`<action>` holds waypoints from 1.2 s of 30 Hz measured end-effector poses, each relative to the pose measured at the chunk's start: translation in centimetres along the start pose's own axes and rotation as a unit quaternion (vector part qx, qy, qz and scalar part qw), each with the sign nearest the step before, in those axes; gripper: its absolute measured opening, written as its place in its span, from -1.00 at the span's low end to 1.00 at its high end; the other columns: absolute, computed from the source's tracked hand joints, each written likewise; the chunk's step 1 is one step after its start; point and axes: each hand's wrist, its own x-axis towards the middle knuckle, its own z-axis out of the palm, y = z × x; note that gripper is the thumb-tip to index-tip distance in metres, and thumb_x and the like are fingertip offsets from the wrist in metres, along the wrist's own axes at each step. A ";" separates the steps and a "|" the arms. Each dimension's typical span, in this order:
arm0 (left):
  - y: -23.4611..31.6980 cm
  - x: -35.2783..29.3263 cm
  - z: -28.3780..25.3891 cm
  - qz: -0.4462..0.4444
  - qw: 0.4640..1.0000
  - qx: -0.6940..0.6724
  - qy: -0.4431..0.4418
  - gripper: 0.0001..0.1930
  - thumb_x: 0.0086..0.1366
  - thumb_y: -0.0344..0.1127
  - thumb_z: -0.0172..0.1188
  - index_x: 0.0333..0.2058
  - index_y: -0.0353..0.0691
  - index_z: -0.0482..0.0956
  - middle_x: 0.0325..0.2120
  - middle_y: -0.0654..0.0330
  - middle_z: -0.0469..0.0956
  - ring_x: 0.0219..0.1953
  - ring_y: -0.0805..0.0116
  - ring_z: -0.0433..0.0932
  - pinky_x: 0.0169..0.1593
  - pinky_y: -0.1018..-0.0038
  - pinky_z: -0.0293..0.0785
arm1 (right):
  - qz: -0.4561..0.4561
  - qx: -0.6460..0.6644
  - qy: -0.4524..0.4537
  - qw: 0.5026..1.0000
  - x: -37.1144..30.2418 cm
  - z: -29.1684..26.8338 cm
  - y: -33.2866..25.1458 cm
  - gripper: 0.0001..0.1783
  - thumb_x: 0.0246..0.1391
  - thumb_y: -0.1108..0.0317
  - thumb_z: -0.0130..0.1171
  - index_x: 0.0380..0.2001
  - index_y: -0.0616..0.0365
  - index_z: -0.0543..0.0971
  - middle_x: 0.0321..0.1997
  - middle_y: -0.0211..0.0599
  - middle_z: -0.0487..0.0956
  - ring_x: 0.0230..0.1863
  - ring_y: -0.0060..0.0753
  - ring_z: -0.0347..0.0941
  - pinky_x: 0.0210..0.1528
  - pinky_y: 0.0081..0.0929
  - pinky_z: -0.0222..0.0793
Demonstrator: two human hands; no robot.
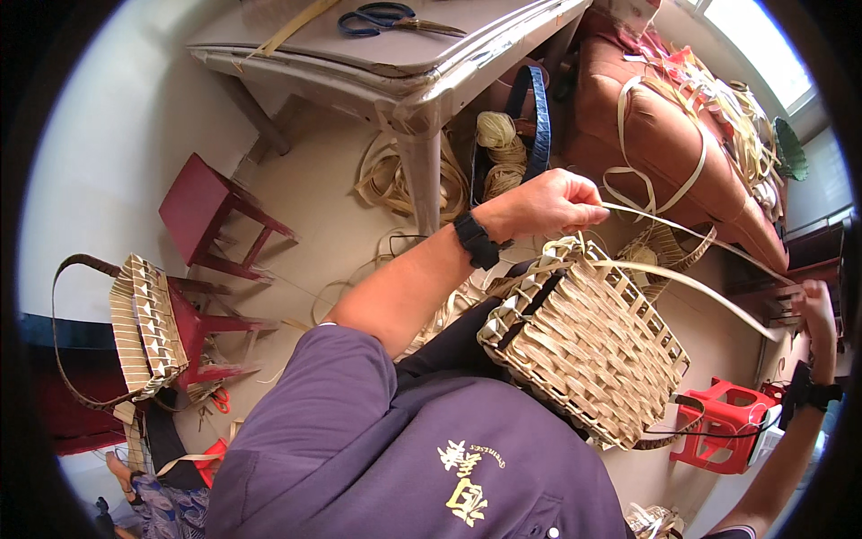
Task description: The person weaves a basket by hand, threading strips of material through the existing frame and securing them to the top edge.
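My left hand [567, 203] is closed in a pinch above the basket, with one end of a pale flat weaving strip [700, 235] at its fingertips. That strip runs taut to the far right, where my right hand [815, 314], slightly blurred, is closed around its other end. Below my left hand, the woven basket [602, 350] lies tilted against my lap, its close-woven face toward me and open lacing along its edges. From its upper edge a second length of strip [687, 280] curves out to the right; whether both lengths are one strip I cannot tell.
A table [314, 65] with blue-handled scissors [382, 18] stands ahead. Coiled strips [395, 175] lie beneath it. Loose strips cover a brown sofa [664, 126]. A red plastic stool [718, 427] is at right. Left are a dark red stool [211, 211] and another handled basket [148, 323].
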 end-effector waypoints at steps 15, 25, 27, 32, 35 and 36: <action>-8.7 -3.9 -1.2 -0.058 0.951 0.034 0.302 -0.76 0.52 -0.33 0.01 -0.19 -0.34 0.62 -0.45 0.17 0.66 -0.54 0.48 0.64 -0.44 0.53 0.59 | -0.159 -0.041 0.130 0.978 1.7 0.1 -2.2 -0.73 -0.11 0.53 0.35 -0.24 0.18 0.72 -0.26 -0.13 0.65 -0.19 -0.10 0.58 -0.06 -0.21 0.52; -18.5 -4.2 -3.2 -0.199 0.937 0.114 0.264 -0.78 0.37 -0.28 0.19 -0.33 -0.25 0.77 -0.57 0.25 0.68 -0.55 0.50 0.62 -0.43 0.50 0.54 | -0.366 -0.095 -0.065 0.924 8.2 11.2 -3.3 -0.68 -0.19 0.57 0.38 -0.25 0.13 0.77 -0.28 -0.25 0.63 -0.14 -0.11 0.52 -0.03 -0.23 0.50; -19.1 -3.8 -2.9 -0.212 0.941 0.107 0.243 -0.77 0.37 -0.27 0.19 -0.33 -0.26 0.77 -0.57 0.24 0.68 -0.56 0.50 0.61 -0.44 0.51 0.54 | -0.338 -0.071 -0.101 0.933 8.7 12.3 -2.2 -0.74 -0.19 0.54 0.40 -0.31 0.13 0.78 -0.31 -0.27 0.61 -0.13 -0.13 0.50 -0.03 -0.24 0.49; -19.1 -4.8 -4.3 -0.157 0.922 0.227 0.271 -0.66 0.23 -0.19 0.42 -0.11 -0.28 0.67 -0.29 0.13 0.64 -0.37 0.47 0.59 -0.33 0.48 0.56 | -0.313 -0.069 -0.150 0.935 10.1 13.1 -2.1 -0.82 -0.15 0.51 0.41 -0.37 0.14 0.77 -0.26 -0.26 0.60 -0.07 -0.14 0.50 0.03 -0.26 0.48; -13.2 -5.6 -4.3 -0.061 0.852 0.358 0.377 -0.64 0.18 -0.21 0.49 -0.12 -0.29 0.69 -0.23 0.11 0.65 -0.28 0.43 0.61 -0.21 0.45 0.58 | -0.305 -0.096 -0.177 0.931 11.0 13.9 -0.8 -0.84 -0.13 0.51 0.35 -0.38 0.15 0.74 -0.21 -0.22 0.60 -0.02 -0.11 0.51 0.07 -0.24 0.47; -11.0 -5.4 -3.5 -0.037 0.868 0.342 0.359 -0.63 0.16 -0.21 0.51 -0.12 -0.30 0.69 -0.21 0.10 0.65 -0.24 0.41 0.62 -0.17 0.44 0.59 | -0.298 -0.104 -0.184 0.931 11.2 14.1 -0.1 -0.84 -0.12 0.52 0.33 -0.38 0.15 0.73 -0.20 -0.21 0.60 -0.01 -0.09 0.52 0.08 -0.23 0.47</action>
